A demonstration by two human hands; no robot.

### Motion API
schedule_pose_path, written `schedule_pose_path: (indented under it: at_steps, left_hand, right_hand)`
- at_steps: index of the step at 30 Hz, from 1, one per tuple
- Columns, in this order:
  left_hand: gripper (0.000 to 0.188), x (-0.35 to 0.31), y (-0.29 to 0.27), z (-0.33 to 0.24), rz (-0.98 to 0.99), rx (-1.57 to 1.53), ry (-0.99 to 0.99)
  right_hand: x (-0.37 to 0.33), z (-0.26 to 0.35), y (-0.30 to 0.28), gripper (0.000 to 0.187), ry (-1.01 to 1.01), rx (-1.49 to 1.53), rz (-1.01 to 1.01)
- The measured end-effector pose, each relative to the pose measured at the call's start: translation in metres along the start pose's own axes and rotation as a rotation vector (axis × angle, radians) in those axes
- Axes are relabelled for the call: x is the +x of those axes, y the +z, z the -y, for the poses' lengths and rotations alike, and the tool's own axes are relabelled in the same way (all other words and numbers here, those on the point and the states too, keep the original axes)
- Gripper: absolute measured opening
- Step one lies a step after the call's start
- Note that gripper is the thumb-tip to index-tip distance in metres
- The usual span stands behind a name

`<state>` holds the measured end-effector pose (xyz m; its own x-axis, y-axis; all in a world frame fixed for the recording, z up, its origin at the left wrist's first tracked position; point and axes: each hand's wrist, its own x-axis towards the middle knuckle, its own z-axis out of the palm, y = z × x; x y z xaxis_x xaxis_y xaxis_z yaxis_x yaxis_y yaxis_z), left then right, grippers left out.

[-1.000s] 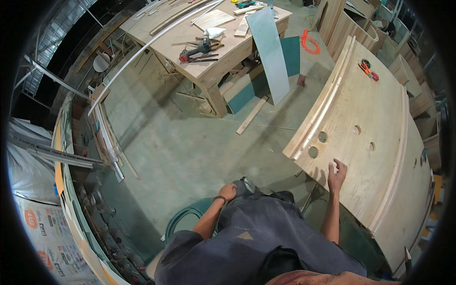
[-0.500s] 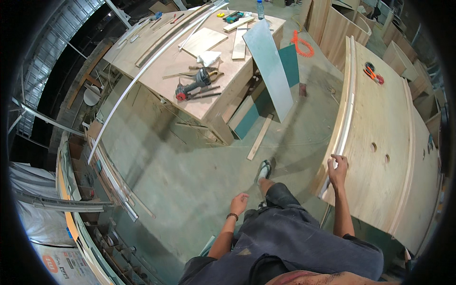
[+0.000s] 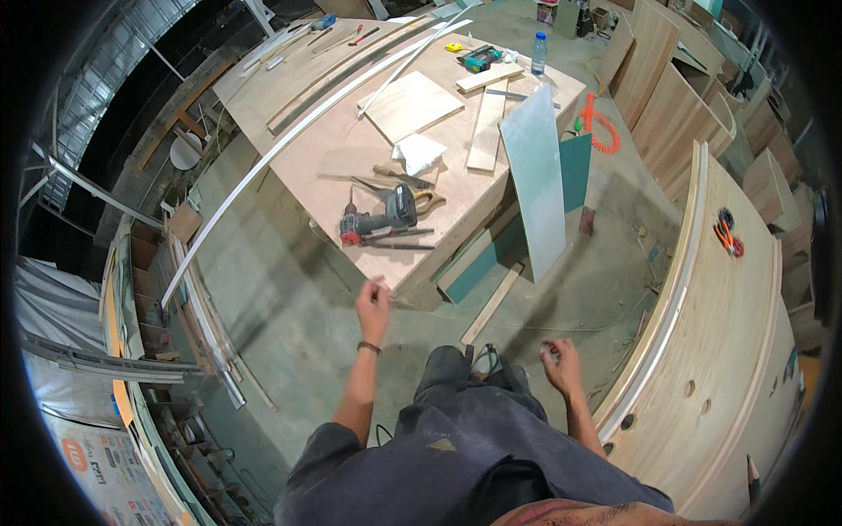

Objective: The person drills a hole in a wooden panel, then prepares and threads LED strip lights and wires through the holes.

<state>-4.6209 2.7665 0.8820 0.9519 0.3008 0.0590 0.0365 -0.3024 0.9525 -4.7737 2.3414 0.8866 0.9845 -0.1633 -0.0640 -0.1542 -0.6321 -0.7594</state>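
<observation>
My left hand (image 3: pixel 374 309) is held out just short of the near corner of a wooden worktable (image 3: pixel 307 206), its fingers loosely bent and nothing visible in them. A cordless drill (image 3: pixel 381 215) in grey and red lies near that corner, beside pliers with yellowish handles (image 3: pixel 428 203) and dark rods (image 3: pixel 399 239). My right hand (image 3: pixel 561 364) hangs over the floor, left of a pale wooden panel (image 3: pixel 702 324). Its fingers curl with the thumb apart, and I see nothing held. Orange-handled pliers (image 3: pixel 726 237) rest on the panel.
A grey-white board (image 3: pixel 535 184) leans on the table's right side, with a green board (image 3: pixel 574 171) behind. A wooden strip (image 3: pixel 493 302) lies on the floor by my foot. A long white strip (image 3: pixel 254 175) overhangs the table's left edge. An orange coiled hose (image 3: pixel 603 131) lies beyond.
My right hand has left the panel's edge and now hangs over the floor. My left hand has risen forward toward the table corner. My view has shifted, bringing the table nearer.
</observation>
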Motion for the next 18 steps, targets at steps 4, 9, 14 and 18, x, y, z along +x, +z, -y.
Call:
schedule_pose_path:
  at_steps: [4,9,14,18]
  left_hand:
    - [0.025,0.141,0.004,-0.019,-0.044,-0.004,0.153]
    - [0.022,0.33,0.033,-0.004,-0.012,0.168,0.293]
    - [0.025,0.507,0.068,0.035,-0.101,0.366,0.237]
    - [0.026,0.593,0.094,0.057,-0.106,0.544,0.13]
  right_hand:
    - [0.021,-0.002,0.014,0.029,0.066,-0.057,0.17]
    - [0.021,-0.011,0.017,0.035,0.404,-0.117,0.178]
    - [-0.015,-0.022,0.048,0.037,0.721,-0.128,0.042]
    - [-0.062,-0.042,0.095,0.036,0.838,-0.045,0.229]
